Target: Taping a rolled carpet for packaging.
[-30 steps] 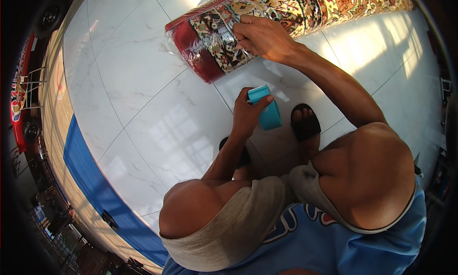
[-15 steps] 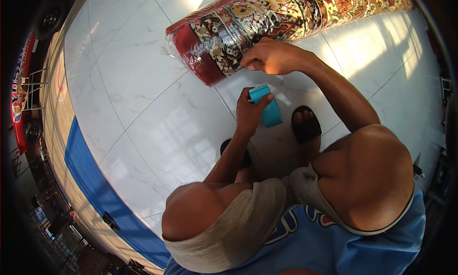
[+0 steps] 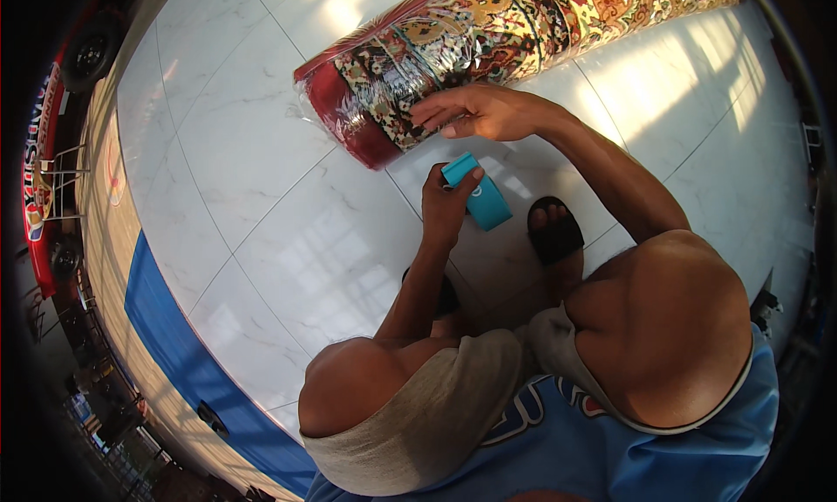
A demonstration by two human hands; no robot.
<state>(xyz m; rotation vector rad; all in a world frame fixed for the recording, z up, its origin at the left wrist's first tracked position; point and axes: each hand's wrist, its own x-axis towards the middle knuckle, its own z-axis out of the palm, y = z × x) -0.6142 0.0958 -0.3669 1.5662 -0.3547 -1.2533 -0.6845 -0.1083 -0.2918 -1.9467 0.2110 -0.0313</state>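
A rolled carpet point(image 3: 514, 31) with a floral pattern and a red end border lies on the floor, wrapped in clear plastic. My right hand point(image 3: 488, 112) is over the carpet's near side close to its left end, fingers stretched out and slightly apart, holding nothing. Whether the fingertips touch the plastic, I cannot tell. Just below, my left hand point(image 3: 443, 207) grips a teal boxy object point(image 3: 488, 202) by its upper end, with the thumb on its face. Its exact kind does not show.
White marble-look tiles point(image 3: 261, 197) make up the floor. My sandalled feet point(image 3: 555, 230) are under and beside my hands. At the left, a blue mat point(image 3: 187, 345) lies along a beige strip, with a red vehicle point(image 3: 44, 153) beyond it.
My right hand has moved left along the carpet, and its fingers have gone from pinched together to stretched out. The left hand keeps hold of the teal object and has shifted slightly left.
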